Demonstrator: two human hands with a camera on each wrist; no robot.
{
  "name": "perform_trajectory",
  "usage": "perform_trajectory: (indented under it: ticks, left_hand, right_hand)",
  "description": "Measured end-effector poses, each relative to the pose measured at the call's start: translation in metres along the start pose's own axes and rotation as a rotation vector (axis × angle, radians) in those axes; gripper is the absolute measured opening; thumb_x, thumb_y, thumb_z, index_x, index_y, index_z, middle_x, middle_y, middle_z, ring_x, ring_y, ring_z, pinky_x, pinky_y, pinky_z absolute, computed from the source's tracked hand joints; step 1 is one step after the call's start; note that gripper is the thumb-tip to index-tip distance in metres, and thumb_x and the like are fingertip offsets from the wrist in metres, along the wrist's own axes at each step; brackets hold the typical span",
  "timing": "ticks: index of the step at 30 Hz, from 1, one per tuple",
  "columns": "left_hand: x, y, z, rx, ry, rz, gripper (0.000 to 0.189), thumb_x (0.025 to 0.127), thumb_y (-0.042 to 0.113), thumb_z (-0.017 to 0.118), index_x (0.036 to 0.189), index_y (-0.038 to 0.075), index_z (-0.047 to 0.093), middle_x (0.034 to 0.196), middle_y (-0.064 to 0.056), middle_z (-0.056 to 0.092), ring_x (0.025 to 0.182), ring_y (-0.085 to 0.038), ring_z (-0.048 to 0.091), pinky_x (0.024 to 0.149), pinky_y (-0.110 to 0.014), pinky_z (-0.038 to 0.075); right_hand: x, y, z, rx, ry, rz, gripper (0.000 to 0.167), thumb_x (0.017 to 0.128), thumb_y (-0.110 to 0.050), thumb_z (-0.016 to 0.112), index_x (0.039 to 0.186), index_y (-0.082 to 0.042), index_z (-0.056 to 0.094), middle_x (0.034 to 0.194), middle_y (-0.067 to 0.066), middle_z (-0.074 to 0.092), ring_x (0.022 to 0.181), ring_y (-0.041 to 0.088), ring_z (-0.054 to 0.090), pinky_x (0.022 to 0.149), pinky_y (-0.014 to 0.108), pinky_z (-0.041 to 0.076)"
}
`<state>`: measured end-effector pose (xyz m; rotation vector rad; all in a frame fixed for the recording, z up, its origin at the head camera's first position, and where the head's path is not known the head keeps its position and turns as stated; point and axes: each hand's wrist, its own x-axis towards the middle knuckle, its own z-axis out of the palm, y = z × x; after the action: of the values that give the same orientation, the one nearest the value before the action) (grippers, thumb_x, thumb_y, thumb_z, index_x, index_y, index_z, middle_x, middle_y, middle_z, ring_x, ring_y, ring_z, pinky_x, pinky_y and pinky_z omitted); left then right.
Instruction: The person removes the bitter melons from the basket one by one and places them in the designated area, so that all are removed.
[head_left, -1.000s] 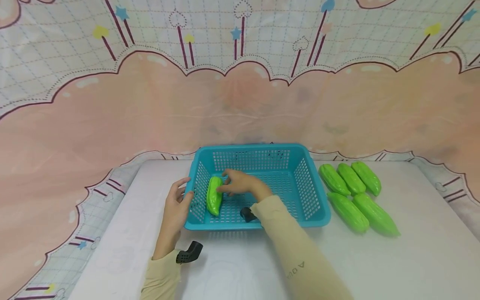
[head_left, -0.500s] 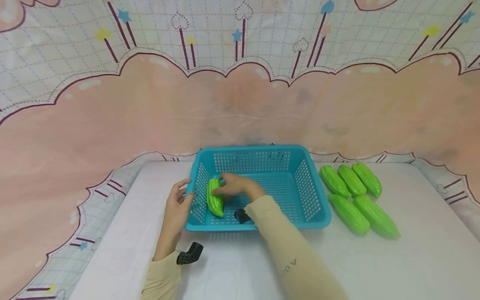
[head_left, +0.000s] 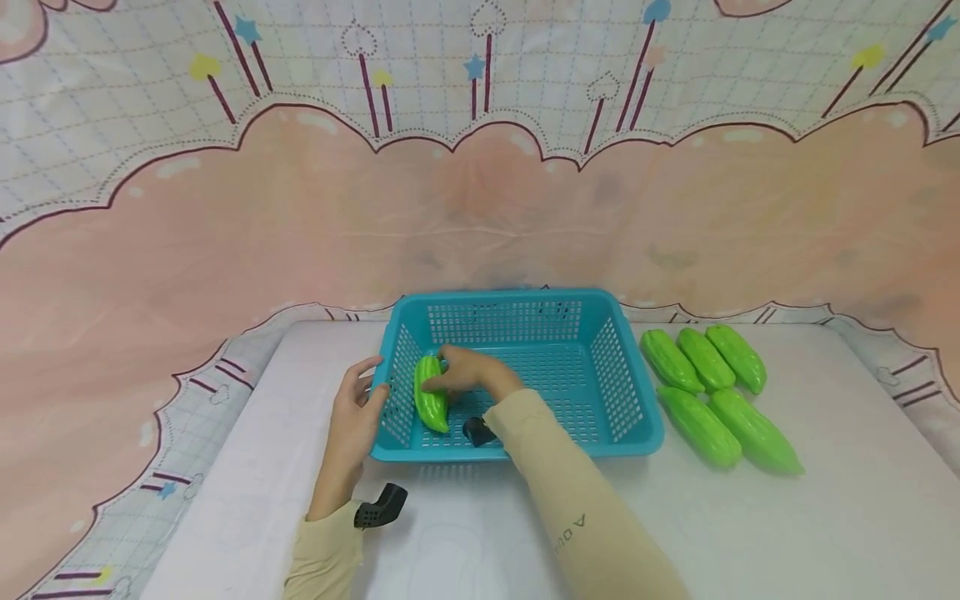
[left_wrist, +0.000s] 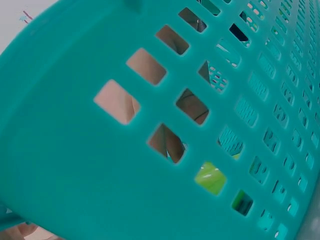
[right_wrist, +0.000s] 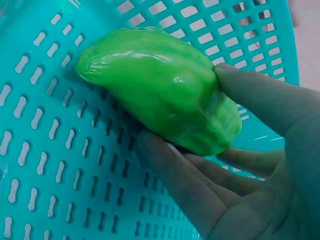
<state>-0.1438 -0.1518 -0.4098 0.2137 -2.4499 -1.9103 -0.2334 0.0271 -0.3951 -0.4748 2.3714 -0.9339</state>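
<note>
A blue-green plastic basket [head_left: 517, 456] with slotted walls stands at the table's back edge. Inside, near its left wall, a long green ribbed gourd [head_left: 428, 404] stretches front to back. My right hand [head_left: 474, 372] pinches this gourd, thumb on one side and fingers on the other, clearest in the right wrist view, where the glossy gourd [right_wrist: 150, 82] is just over the slotted floor. My left hand [head_left: 356, 421] holds the basket's left rim from outside. In the left wrist view the basket wall [left_wrist: 75, 145] hides most of that hand.
Several similar green gourds [head_left: 703, 427] lie in two rows on the white table [head_left: 765, 533], right of the basket. A patterned cloth [head_left: 525, 208] hangs behind. Black wrist cameras [head_left: 381, 506] stick out from both sleeves.
My right hand has moved left and its fingers have closed on the gourd in the basket. The gourd has shifted very slightly; my left hand stays at the rim.
</note>
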Motion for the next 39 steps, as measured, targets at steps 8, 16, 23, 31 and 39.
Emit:
perform_trajectory:
  ticks: [8, 16, 23, 31, 39]
  left_hand:
    - [0.001, -0.001, 0.0, 0.014, 0.004, 0.009, 0.046, 0.103, 0.015, 0.043, 0.149, 0.016, 0.038, 0.142, -0.017, 0.049, 0.128, -0.031, 0.052, 0.1, -0.048, 0.045]
    - [0.002, -0.002, 0.001, 0.015, 0.004, 0.0, 0.046, 0.103, 0.017, 0.044, 0.149, 0.019, 0.038, 0.141, -0.015, 0.051, 0.126, -0.03, 0.054, 0.098, -0.045, 0.047]
    - [0.001, -0.002, 0.0, 0.015, 0.004, 0.003, 0.046, 0.103, 0.017, 0.044, 0.149, 0.019, 0.038, 0.143, -0.015, 0.049, 0.128, -0.03, 0.052, 0.1, -0.048, 0.045]
    - [0.0, -0.003, -0.001, 0.001, 0.003, 0.011, 0.047, 0.103, 0.016, 0.044, 0.149, 0.017, 0.038, 0.143, -0.017, 0.048, 0.13, -0.033, 0.05, 0.102, -0.051, 0.044]
    - [0.001, -0.002, 0.0, 0.001, 0.012, -0.013, 0.046, 0.103, 0.017, 0.044, 0.149, 0.02, 0.038, 0.143, -0.016, 0.049, 0.13, -0.032, 0.051, 0.103, -0.054, 0.044]
  right_hand:
    - [-0.001, -0.001, 0.0, 0.009, 0.006, -0.004, 0.066, 0.095, -0.032, 0.065, 0.146, 0.0, 0.038, 0.129, 0.017, 0.057, 0.103, 0.026, 0.062, 0.098, 0.044, 0.049]
    - [-0.008, -0.004, -0.004, 0.026, 0.024, -0.01, 0.065, 0.095, -0.031, 0.065, 0.146, -0.001, 0.038, 0.134, 0.019, 0.056, 0.11, 0.029, 0.062, 0.099, 0.044, 0.048]
    - [-0.014, -0.008, -0.004, 0.029, 0.037, -0.034, 0.066, 0.095, -0.028, 0.067, 0.148, -0.002, 0.037, 0.135, 0.02, 0.056, 0.108, 0.028, 0.064, 0.091, 0.039, 0.053]
    - [-0.021, -0.013, -0.005, -0.041, 0.073, -0.063, 0.068, 0.095, -0.029, 0.066, 0.149, -0.002, 0.036, 0.133, 0.019, 0.059, 0.111, 0.029, 0.063, 0.091, 0.039, 0.053]
    - [-0.03, -0.009, -0.011, -0.076, 0.108, -0.071, 0.071, 0.095, -0.03, 0.066, 0.152, -0.002, 0.034, 0.139, 0.019, 0.055, 0.127, 0.034, 0.054, 0.099, 0.047, 0.049]
